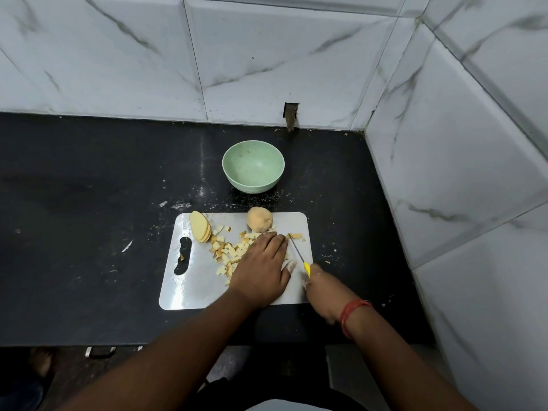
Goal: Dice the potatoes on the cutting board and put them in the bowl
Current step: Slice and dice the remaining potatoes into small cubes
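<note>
Left hand [261,269] lies flat, fingers straight, pressing potato strips on the cutting board [204,289] near the counter's front edge. Right hand [321,295] grips the yellow-handled knife [299,255]; the blade runs along the left fingertips, on their right. Diced pieces [229,252] lie left of that hand. The whole potato [259,219] and slices [200,230] remain uncut. The bowl [253,166] behind the board holds nothing.

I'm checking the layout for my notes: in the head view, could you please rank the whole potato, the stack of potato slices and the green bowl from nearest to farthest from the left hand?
From the left hand:
1. Whole potato, just beyond the fingertips, at the board's far edge.
2. Stack of potato slices, at the board's far-left corner.
3. Green bowl, off the board, on the counter behind it.
</note>
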Available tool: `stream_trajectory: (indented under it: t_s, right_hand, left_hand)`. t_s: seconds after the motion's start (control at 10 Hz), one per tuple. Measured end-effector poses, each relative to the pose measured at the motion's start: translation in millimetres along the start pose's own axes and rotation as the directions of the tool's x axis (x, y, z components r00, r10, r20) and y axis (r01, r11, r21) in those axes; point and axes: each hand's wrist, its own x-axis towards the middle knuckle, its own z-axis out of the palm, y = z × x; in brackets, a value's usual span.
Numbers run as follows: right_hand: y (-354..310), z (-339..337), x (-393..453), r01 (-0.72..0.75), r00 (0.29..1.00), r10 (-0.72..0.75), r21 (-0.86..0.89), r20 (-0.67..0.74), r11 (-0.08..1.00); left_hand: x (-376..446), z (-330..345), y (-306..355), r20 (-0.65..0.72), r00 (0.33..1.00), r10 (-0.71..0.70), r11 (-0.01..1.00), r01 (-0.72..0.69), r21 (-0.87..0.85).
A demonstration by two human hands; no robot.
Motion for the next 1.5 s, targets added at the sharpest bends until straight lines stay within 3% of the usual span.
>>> stream_trajectory:
  t_s: [0.3,0.6,0.7,0.8,1.0,1.1,1.2,1.3,1.4,1.5]
  right_hand:
    - [15,9,-16,-0.039,0.999,0.039,0.012,0.013,0.999]
    - [22,-1,-32,-0.034,0.998,0.043,0.22,-0.036,0.975]
    - [22,-4,-36,-0.072,0.997,0.061,0.394,0.041,0.916]
    - [18,-6,-47,-0.159,0.981,0.05,0.633,0.187,0.758]
    - [18,-10,-51,-0.098,0.995,0.039,0.753,0.096,0.651]
    - [20,-10,-50,-0.069,0.998,0.034,0.775,0.061,0.628]
    - [22,-5,-49,-0.052,0.999,0.024,0.784,0.047,0.618]
    - [24,-1,-47,-0.019,1.0,0.025,0.79,0.004,0.613]
    - [25,0,-44,0.005,0.995,0.072,0.787,-0.063,0.617]
    - [25,0,-44,0.045,0.99,0.076,0.787,-0.115,0.615]
  left_hand:
    - [0,0,0,-0.005,1.0,0.007,1.0,-0.007,0.013]
    - [-4,-3,2,-0.029,0.999,0.035,0.999,-0.034,0.017]
    - [-5,-3,2,-0.061,0.994,0.086,0.996,-0.083,0.042]
    - [-4,-4,2,-0.087,0.991,0.105,0.993,-0.101,0.057]
    - [2,-13,4,-0.084,0.991,0.101,0.995,-0.1,0.014]
    - [8,-19,2,-0.152,0.988,0.021,0.995,-0.036,-0.097]
    - [15,-19,-5,-0.168,0.985,0.035,0.984,-0.063,-0.165]
    - [24,-16,-1,-0.118,0.963,0.244,0.96,-0.256,-0.111]
    - [38,-15,14,0.055,0.948,0.314,0.949,-0.311,-0.051]
    - [48,-10,24,0.203,0.939,0.279,0.953,-0.297,0.063]
